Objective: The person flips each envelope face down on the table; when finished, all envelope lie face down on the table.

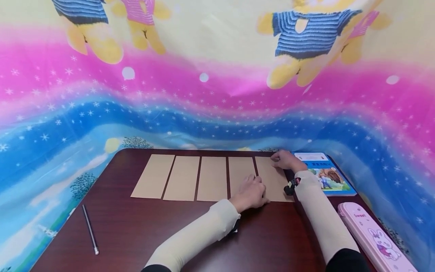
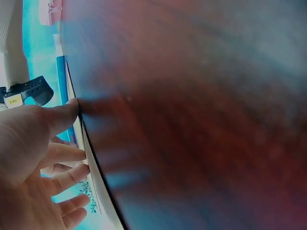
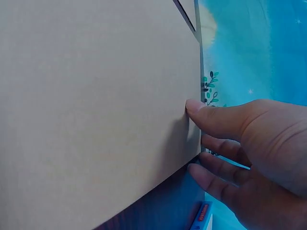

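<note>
Several plain light-brown paper cards lie flat in a row along the far side of the table. My right hand (image 1: pixel 288 160) is at the far right corner of the rightmost card (image 1: pixel 272 177); in the right wrist view its thumb touches the card face near the edge, the other fingers spread beside the edge. My left hand (image 1: pixel 249 193) lies over the near part of the last two cards, partly hiding the fourth card (image 1: pixel 239 168). Its thumb is at the rightmost card's near edge. In the left wrist view its fingers are loosely spread against the surface.
Right of the cards lies a blue illustrated book (image 1: pixel 334 185) with a white item (image 1: pixel 309 156) on its far end. A pink pencil case (image 1: pixel 374 236) with a rabbit lies along the right edge. On the left is a dark pencil (image 1: pixel 90 228). A patterned cloth (image 1: pixel 204 102) hangs behind the table.
</note>
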Tool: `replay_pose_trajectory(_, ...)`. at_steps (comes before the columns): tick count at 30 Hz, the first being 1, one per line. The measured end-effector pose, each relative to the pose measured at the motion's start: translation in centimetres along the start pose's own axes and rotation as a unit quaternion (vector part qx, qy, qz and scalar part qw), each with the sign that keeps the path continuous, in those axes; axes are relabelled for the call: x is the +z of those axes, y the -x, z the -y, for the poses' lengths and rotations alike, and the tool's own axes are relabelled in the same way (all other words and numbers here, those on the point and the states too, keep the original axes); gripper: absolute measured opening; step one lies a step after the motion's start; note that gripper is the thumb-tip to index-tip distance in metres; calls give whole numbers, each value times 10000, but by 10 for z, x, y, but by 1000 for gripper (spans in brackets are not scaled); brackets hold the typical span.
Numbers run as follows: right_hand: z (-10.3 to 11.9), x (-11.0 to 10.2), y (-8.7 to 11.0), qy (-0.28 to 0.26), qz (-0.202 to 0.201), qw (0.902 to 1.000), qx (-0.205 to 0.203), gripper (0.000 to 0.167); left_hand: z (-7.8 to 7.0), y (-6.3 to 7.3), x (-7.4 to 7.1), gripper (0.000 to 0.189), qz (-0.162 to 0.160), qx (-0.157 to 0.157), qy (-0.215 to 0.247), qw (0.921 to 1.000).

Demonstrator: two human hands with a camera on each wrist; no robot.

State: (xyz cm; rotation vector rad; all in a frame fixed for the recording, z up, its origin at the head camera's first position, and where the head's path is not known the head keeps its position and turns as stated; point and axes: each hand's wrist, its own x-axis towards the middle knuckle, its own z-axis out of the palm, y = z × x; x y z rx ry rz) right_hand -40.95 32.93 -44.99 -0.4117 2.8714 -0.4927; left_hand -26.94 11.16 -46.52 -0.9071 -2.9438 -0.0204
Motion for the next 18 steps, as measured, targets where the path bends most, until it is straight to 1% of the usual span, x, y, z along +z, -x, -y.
replay_pose_trajectory(5,-3,-1,2,-70,60,10000,35,44,-1,0,1,36,-24,76,27,10000)
replay_pose_trajectory(10,-4,-1,2,-18,27,9999,-167,43,1,1,-2,36,17,182,32,9998)
replay_pose_trajectory(12,-3,0,3,-2,-61,9995,-300,43,4,4,-6,34,-8,355,112,9993)
replay_pose_trajectory(14,0,2,6,18,-252,9984,-505,43,10,11,-10,38,-119,652,346,9972)
replay_pose_trajectory(16,7,2,8,23,-466,9957,-799,45,19,21,-18,47,-238,919,661,9933)
replay_pose_trajectory(18,19,1,11,-14,-645,9924,-1047,48,32,34,-28,55,-387,1092,900,9892)
